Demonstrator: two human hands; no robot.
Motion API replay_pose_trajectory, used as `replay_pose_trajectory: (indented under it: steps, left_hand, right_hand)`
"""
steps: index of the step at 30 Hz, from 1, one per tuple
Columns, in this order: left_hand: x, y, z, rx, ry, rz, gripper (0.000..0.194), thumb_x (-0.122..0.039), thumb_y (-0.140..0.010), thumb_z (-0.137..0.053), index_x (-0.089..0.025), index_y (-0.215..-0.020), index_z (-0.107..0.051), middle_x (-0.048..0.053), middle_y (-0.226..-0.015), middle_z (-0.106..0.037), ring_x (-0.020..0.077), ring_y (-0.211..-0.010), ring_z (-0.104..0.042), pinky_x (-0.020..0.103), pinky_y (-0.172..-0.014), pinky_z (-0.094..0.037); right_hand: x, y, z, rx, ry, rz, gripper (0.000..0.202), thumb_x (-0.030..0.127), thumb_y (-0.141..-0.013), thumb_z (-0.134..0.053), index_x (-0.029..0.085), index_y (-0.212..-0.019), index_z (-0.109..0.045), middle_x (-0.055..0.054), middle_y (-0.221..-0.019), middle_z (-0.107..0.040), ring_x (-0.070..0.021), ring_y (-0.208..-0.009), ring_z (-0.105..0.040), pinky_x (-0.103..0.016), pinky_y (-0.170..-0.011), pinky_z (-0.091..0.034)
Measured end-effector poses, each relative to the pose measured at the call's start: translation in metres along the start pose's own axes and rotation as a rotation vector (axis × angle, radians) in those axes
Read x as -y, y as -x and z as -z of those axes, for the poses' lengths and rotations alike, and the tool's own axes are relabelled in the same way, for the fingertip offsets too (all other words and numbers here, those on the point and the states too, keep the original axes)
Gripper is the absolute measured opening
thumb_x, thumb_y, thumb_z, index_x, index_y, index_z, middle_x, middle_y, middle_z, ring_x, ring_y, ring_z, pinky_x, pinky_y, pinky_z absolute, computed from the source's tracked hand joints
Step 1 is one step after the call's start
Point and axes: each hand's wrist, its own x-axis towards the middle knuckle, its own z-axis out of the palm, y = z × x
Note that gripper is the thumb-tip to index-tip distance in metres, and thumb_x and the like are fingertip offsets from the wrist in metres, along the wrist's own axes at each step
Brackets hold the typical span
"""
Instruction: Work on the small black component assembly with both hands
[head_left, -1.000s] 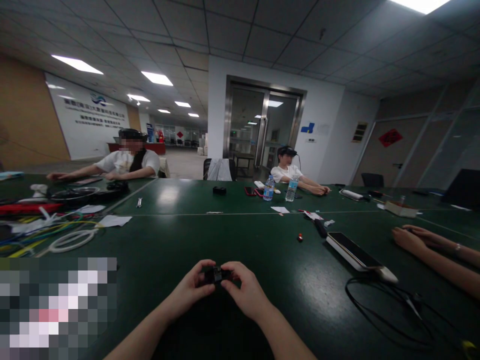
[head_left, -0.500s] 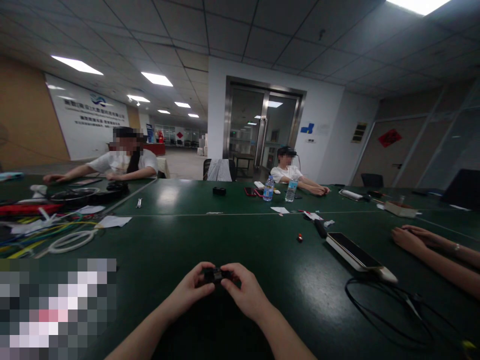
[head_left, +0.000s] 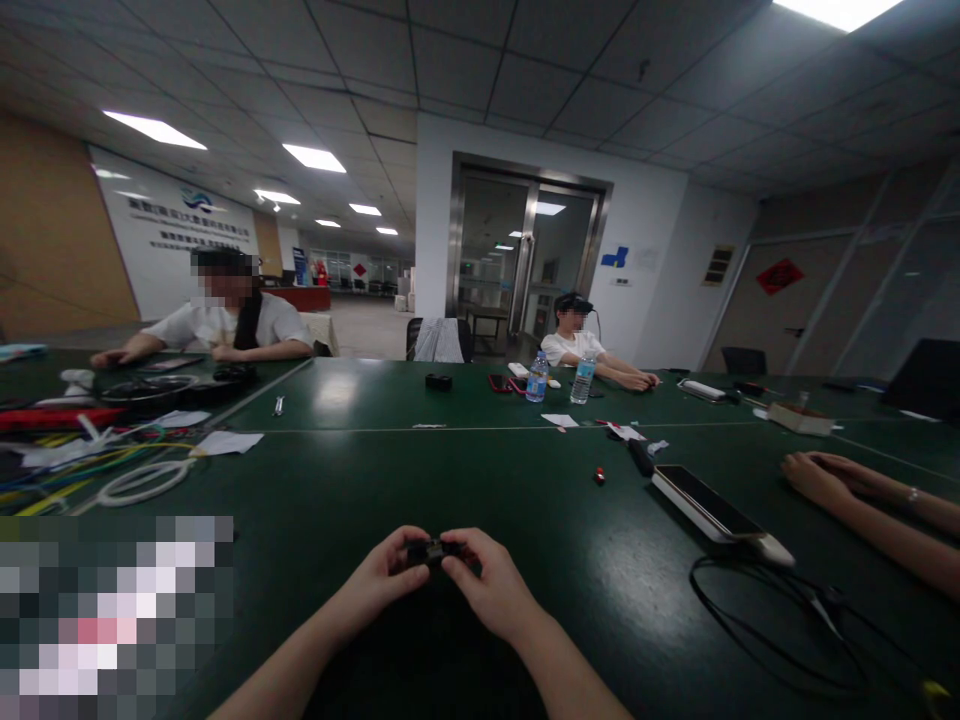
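Co-worker (head_left: 279, 322), frame left, is leaning farther left.
Left hand (head_left: 386, 572) and right hand (head_left: 491, 575), lower centre, are finger-pinching a black part (head_left: 432, 552); slackened grip could be dropping it.

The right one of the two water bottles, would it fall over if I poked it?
Probably, if poked up high: the bottle stands tall and narrow on the table. On its side it might roll, because it looks round. Its clear sides look like plastic, so it may squash.

Beyond the far edge of the green table (head_left: 360, 480), a cloth-draped chair (head_left: 439, 341) stands before a white wall (head_left: 435, 220) with glass doors (head_left: 487, 250), under lit ceiling panels (head_left: 314, 157).
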Motion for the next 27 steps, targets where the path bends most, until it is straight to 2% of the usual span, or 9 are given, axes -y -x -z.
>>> replay_pose_trajectory:
  steps: [9, 16, 27]
  left_hand:
    - [-0.0016, 0.0012, -0.0018, 0.009, 0.004, -0.02, 0.036, -0.028, -0.071, -0.065, -0.024, -0.101, -0.045, 0.0, -0.09, -0.059, 0.0161, -0.08, -0.056, 0.029, -0.071, -0.041]
    - [0.0027, -0.0011, 0.0008, 0.04, 0.033, -0.047, 0.041, -0.027, -0.069, -0.067, -0.025, -0.103, -0.044, 0.002, -0.097, -0.058, 0.0178, -0.085, -0.056, 0.031, -0.074, -0.041]
    - [0.0053, -0.0032, 0.0036, 0.035, 0.047, -0.028, 0.044, -0.03, -0.068, -0.068, -0.025, -0.105, -0.044, 0.003, -0.096, -0.059, 0.0207, -0.088, -0.057, 0.035, -0.078, -0.04]
  right_hand:
    - [-0.0034, 0.0, -0.002, -0.006, 0.002, 0.003, 0.029, 0.021, -0.078, -0.054, 0.026, -0.106, -0.056, -0.002, -0.102, -0.06, -0.0159, -0.089, -0.058, -0.03, -0.079, -0.047]
    - [-0.0061, -0.0016, -0.0033, -0.026, 0.006, 0.044, 0.032, 0.015, -0.073, -0.056, 0.024, -0.104, -0.056, -0.003, -0.102, -0.059, -0.0166, -0.089, -0.057, -0.031, -0.08, -0.046]
    - [-0.0025, -0.0008, -0.0006, -0.005, 0.015, 0.002, 0.032, 0.018, -0.075, -0.056, 0.026, -0.106, -0.055, -0.001, -0.105, -0.058, -0.0169, -0.091, -0.057, -0.032, -0.081, -0.047]
